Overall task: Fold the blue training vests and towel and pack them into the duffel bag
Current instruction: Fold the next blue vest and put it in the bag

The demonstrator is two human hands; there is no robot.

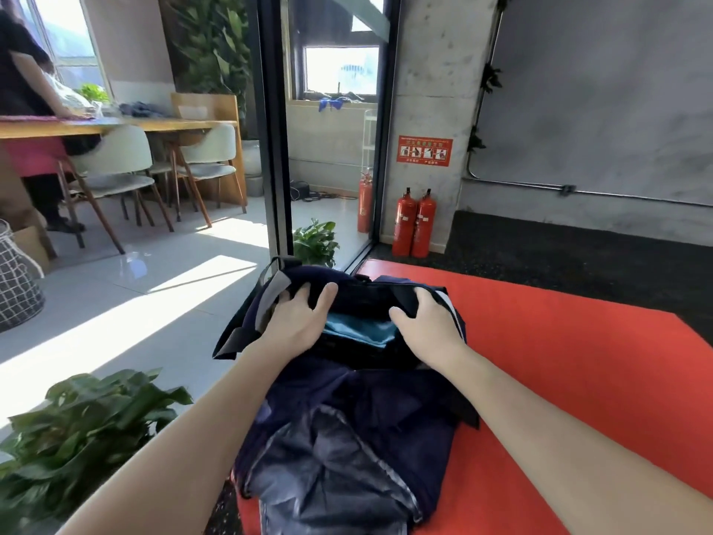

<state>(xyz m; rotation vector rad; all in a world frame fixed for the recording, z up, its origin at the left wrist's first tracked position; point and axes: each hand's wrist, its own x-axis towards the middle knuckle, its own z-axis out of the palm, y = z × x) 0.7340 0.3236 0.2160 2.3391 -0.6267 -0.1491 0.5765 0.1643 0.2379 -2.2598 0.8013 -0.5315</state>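
My left hand point(299, 316) and right hand point(422, 320) grip dark vest fabric point(370, 295) over the duffel bag point(347, 438). A teal towel point(357, 332) lies between my hands.

Your left hand point(299, 316) and right hand point(422, 322) gripped dark duffel bag point(359, 418) rim on red mat point(559, 361); teal towel point(357, 332) lay inside.

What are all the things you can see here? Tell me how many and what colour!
duffel bag: one, dark navy, on the mat, open
teal cloth: one, inside the bag opening
mat: one, red-orange, on the floor
fire extinguishers: two red by the pillar, a third behind the glass
potted plants: green, bottom left and by the glass
chairs: pale, at the wooden table
wire basket: one, white, far left
hands: left and right, both gripping the bag's rim
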